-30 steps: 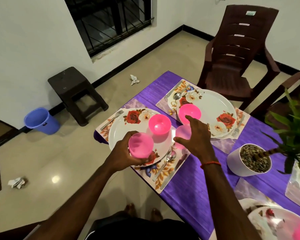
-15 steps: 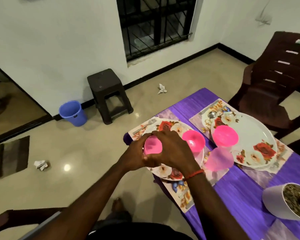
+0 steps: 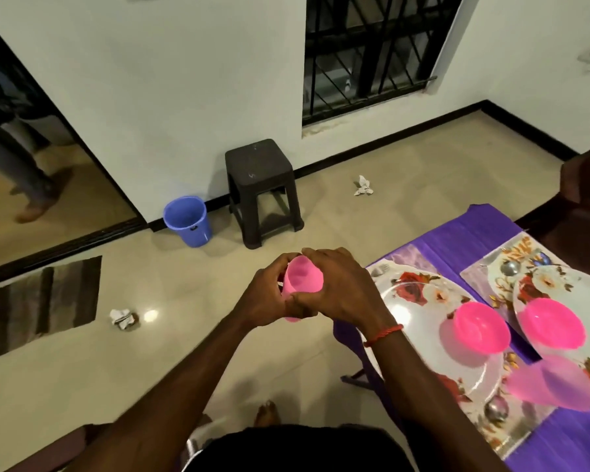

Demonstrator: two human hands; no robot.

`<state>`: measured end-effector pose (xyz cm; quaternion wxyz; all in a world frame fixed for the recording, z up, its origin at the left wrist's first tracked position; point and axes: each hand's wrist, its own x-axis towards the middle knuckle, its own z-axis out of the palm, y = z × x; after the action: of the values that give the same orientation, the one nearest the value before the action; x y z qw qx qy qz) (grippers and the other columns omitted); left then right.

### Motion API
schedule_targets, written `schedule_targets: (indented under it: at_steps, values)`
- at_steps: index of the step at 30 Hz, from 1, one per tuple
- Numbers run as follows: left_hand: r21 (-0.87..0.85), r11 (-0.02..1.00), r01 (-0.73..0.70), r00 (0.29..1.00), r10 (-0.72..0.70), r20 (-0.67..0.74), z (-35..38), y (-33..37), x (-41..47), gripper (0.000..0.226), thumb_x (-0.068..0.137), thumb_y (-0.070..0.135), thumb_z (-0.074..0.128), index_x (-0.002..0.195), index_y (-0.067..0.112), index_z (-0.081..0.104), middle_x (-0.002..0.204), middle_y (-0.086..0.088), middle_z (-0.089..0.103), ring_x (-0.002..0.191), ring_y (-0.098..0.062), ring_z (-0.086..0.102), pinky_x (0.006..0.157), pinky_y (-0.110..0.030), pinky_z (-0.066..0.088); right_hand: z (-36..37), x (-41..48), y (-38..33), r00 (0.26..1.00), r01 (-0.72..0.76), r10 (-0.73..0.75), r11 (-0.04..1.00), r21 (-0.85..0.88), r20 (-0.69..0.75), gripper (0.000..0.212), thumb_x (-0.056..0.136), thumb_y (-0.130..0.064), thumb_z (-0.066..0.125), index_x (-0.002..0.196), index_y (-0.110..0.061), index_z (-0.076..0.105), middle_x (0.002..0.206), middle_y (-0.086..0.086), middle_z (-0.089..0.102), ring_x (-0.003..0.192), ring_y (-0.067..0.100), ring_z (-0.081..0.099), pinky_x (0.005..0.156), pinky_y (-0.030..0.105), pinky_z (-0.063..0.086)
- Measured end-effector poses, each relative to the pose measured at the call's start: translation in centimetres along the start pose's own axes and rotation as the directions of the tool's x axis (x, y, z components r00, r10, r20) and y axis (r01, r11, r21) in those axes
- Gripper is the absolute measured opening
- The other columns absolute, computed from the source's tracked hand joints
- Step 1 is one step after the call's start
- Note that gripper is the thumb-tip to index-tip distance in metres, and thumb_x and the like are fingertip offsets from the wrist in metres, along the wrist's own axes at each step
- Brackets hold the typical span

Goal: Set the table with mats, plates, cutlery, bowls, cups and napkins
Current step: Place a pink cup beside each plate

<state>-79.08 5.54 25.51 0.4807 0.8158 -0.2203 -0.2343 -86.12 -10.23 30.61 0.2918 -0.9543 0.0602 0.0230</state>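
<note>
Both arms are being stretched forward from the bottom of the view, with the forearms converging. The left hand (image 3: 269, 296) is being curled round the left side of the pink plastic cup (image 3: 302, 281). The right hand (image 3: 338, 287) is being wrapped over its top and right side. The hands are being pressed together just below the cup, both clamped on it. A red thread bracelet (image 3: 384, 334) is being worn on the right wrist.

The cup is smooth, round and tapered, and it is being held tilted with one round end toward the camera; mouth or base cannot be told. It is being kept between the two palms, off the table and over glossy beige floor tiles, near the left edge of the near plate (image 3: 416, 311).

The table (image 3: 457, 240) is being covered by a ribbed purple cloth. Glossy floral placemats are being used under round white rose-print plates, including a far plate (image 3: 566, 284). A shiny pink bowl (image 3: 481, 327) is being carried on the near plate and a second bowl (image 3: 552, 330) on the far one. A second pink cup (image 3: 552, 383), blurred, is being seen just below the bowls.
</note>
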Motion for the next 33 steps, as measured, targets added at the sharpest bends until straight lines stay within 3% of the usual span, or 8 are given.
schedule_targets:
  at_steps: [4,8,11,15,28,33]
  values:
    - [-0.034,0.999,-0.021,1.000,0.022,0.021,-3.9,-1.4,1.3,0.116,0.041,0.061,0.089,0.143,0.025,0.049,0.132,0.004,0.063,0.117,-0.025,0.061,0.093,-0.042,0.058,1.0,3.1,-2.3,1.000,0.016,-0.016,1.000,0.011,-0.021,0.083,0.067,-0.069,0.072,0.136,-0.026,0.055,0.128,-0.006,0.064,0.114,0.017,0.055,0.093,0.038,0.052]
    - [-0.062,0.997,-0.039,0.999,0.041,0.026,-5.9,-1.7,3.1,0.113,0.041,0.060,0.088,0.142,0.029,0.048,0.131,0.007,0.061,0.116,-0.021,0.060,0.083,-0.026,0.056,0.7,5.8,-3.2,0.999,0.034,-0.033,0.999,0.019,-0.031,0.084,0.071,-0.060,0.079,0.142,-0.022,0.052,0.135,-0.004,0.061,0.120,0.017,0.052,0.091,0.025,0.039]
    - [-0.069,0.996,-0.050,0.999,0.051,0.018,-7.1,-2.1,5.1,0.108,0.044,0.059,0.088,0.141,0.030,0.049,0.130,0.010,0.062,0.115,-0.020,0.060,0.080,-0.020,0.054,0.4,8.1,-3.0,0.999,0.042,-0.041,0.999,0.022,-0.020,0.083,0.075,-0.053,0.081,0.144,-0.023,0.049,0.139,-0.005,0.057,0.123,0.016,0.047,0.091,0.024,0.035]
    - [-0.064,0.996,-0.059,0.997,0.063,0.049,-8.7,-2.5,8.6,0.111,0.047,0.061,0.088,0.145,0.028,0.048,0.133,0.009,0.060,0.116,-0.020,0.060,0.083,-0.025,0.058,0.3,11.6,-2.3,0.999,0.027,-0.028,0.998,0.063,0.017,0.091,0.074,-0.058,0.078,0.150,-0.022,0.042,0.146,-0.003,0.051,0.129,0.016,0.042,0.100,0.030,0.040]
    - [0.042,0.995,-0.092,0.979,0.083,0.187,-15.7,-2.7,27.1,0.101,0.060,0.046,0.094,0.146,0.033,0.042,0.133,0.010,0.057,0.118,-0.020,0.060,0.090,-0.033,0.060,-3.3,28.2,1.5,0.999,0.015,-0.025,0.966,0.257,0.034,0.090,0.085,-0.042,0.075,0.157,-0.028,0.024,0.154,-0.002,0.038,0.135,0.018,0.035,0.107,0.038,0.041]
    - [0.040,0.991,-0.131,0.971,0.120,0.208,-16.7,-1.6,32.7,0.094,0.065,0.030,0.096,0.144,0.026,0.046,0.129,0.009,0.060,0.114,-0.016,0.061,0.084,-0.019,0.058,-5.9,32.5,3.5,0.997,0.026,-0.003,0.952,0.304,-0.076,0.095,0.076,-0.043,0.084,0.154,-0.034,0.032,0.149,-0.005,0.045,0.129,0.015,0.043,0.102,0.036,0.048]
